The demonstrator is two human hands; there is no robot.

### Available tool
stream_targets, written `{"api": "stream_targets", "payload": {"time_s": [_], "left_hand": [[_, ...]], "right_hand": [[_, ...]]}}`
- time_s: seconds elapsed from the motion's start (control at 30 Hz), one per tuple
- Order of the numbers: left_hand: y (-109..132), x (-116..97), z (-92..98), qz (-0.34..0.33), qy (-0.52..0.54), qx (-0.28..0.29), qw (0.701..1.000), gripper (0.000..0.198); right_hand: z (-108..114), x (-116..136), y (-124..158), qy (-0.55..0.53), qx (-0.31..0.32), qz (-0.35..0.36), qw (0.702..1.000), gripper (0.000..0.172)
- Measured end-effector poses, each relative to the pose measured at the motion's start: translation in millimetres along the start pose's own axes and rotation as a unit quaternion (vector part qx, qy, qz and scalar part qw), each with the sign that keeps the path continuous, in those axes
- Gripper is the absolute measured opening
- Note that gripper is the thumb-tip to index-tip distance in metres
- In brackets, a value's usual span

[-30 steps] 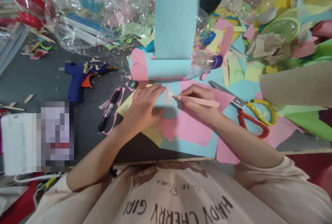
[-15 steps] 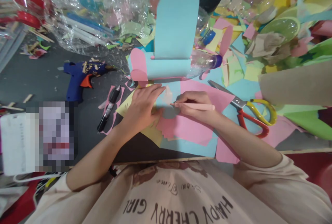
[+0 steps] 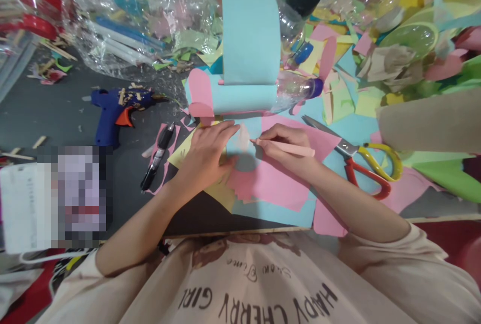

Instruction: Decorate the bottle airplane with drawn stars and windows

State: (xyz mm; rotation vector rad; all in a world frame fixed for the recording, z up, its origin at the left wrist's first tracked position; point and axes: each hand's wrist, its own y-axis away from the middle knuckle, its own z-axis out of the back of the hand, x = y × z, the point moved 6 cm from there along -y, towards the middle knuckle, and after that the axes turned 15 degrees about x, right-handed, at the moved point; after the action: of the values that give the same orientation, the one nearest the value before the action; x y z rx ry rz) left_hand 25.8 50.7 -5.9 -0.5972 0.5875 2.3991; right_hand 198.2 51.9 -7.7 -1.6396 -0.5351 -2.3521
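My right hand point(image 3: 287, 146) is closed around a pale pink pen point(image 3: 295, 147). The pen's tip points left, at the edge of a pale pinkish patch point(image 3: 243, 136) on a light blue paper piece point(image 3: 232, 139). My left hand point(image 3: 210, 146) lies flat with fingers outstretched, pressing on the left side of that paper and on yellow paper point(image 3: 221, 195). Pink paper point(image 3: 281, 184) lies under my right hand. Just beyond my hands rests a plastic bottle point(image 3: 295, 91) wrapped in light blue paper, with pink flaps and a tall blue paper panel point(image 3: 251, 28) standing from it.
Scissors point(image 3: 347, 148) lie open to the right of my right hand. A black pen point(image 3: 158, 156) and a blue glue gun point(image 3: 112, 111) are on the left. Paper scraps and clear plastic bottles crowd the back. A white power strip-like box point(image 3: 18, 209) sits at lower left.
My right hand has shifted slightly, and the pen tip has moved up and a little right along the patch. The blue panel leans further left and its top looks bent. My left hand stays put.
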Motion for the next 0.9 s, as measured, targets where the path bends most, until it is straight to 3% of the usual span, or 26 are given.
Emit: {"api": "stream_targets", "payload": {"time_s": [0.27,0.53,0.9], "left_hand": [[1.0,0.4,-0.3,0.009,0.013,0.01,1.0,0.054],[-1.2,-0.8,0.9,0.002,0.002,0.012,1.0,0.052],[0.5,0.5,-0.4,0.007,0.015,0.011,1.0,0.053]], "right_hand": [[-4.5,0.8,-0.9,-0.024,0.054,-0.012,0.998,0.02],[2.6,-2.9,-0.7,-0.028,-0.014,-0.026,0.999,0.021],[0.0,-1.4,-0.8,-0.028,0.02,-0.026,0.999,0.019]]}}
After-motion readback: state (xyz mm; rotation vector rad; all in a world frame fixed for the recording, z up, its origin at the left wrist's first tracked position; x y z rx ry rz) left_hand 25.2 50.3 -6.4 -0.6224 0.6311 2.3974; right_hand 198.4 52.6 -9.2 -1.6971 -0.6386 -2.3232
